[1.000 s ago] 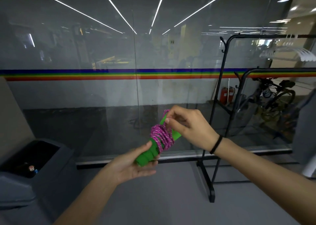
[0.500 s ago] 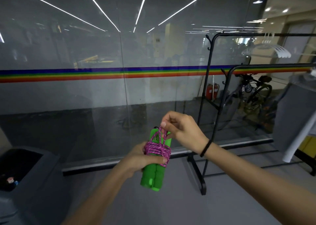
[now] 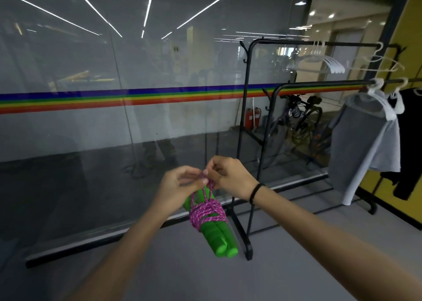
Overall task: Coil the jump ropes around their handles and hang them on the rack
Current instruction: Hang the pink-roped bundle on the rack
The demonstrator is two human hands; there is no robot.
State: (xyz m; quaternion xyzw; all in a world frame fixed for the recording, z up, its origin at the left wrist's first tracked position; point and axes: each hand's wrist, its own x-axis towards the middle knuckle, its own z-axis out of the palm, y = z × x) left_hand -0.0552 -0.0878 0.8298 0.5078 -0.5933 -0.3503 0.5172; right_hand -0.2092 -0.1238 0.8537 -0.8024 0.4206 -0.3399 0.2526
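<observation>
Jump rope, pink cord coiled tight around its two green handles, now hangs from the fingertips in mid-air, in front of the glass wall and just left of the black rack. A second ago the left hand gripped the handles from below while the right fed the cord's end; since then the left has let go of the handles and come up to join the right at the top of the bundle, and the handles have swung to point downward. That suggests the coiling is finished and the loose end is being tied or tucked into a loop for hanging.

Both hands are closed in pinch grips on the cord. The left hand's thumb and fingers press a strand just above the handles. The right hand pinches the same strand beside it, the two hands almost touching. Exactly how the end is routed is hidden by the fingers.

The rack's rails carry white hangers, a grey shirt and a dark garment, with free rail toward the near end.
</observation>
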